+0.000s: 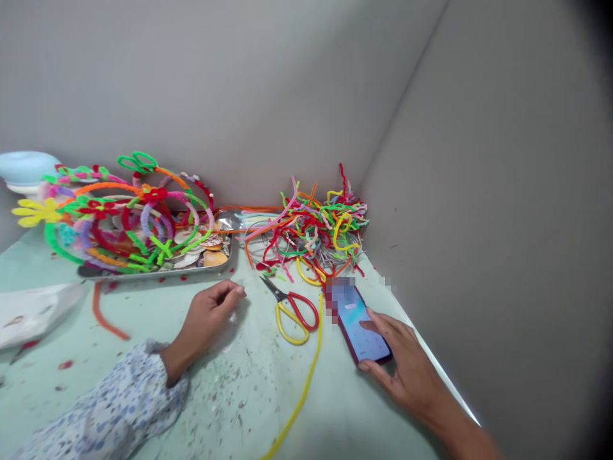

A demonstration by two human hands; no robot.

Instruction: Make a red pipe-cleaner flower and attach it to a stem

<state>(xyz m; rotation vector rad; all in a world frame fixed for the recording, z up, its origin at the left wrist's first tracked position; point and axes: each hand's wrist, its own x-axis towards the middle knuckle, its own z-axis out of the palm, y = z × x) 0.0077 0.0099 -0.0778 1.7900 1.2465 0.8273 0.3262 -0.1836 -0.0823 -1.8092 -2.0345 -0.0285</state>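
My right hand [402,364] grips the lower end of a smartphone [361,326] with a red edge, its thumb at the bottom edge and its fingers by the lit screen. Part of the phone's top is blurred out. My left hand [211,319] rests on the table, its fingers curled in and nothing visible in them. Between the hands lie scissors [292,313] with one red and one yellow handle, blades slightly apart. A long yellow pipe cleaner [306,393] runs beside them towards the front edge.
Pipe-cleaner headbands [153,195] are heaped on a metal tray [158,273] at the back left. A tangle of coloured pipe cleaners [316,223] lies in the corner. An orange piece [103,316] and a white bag [41,313] lie left. A grey wall [517,211] bounds the right.
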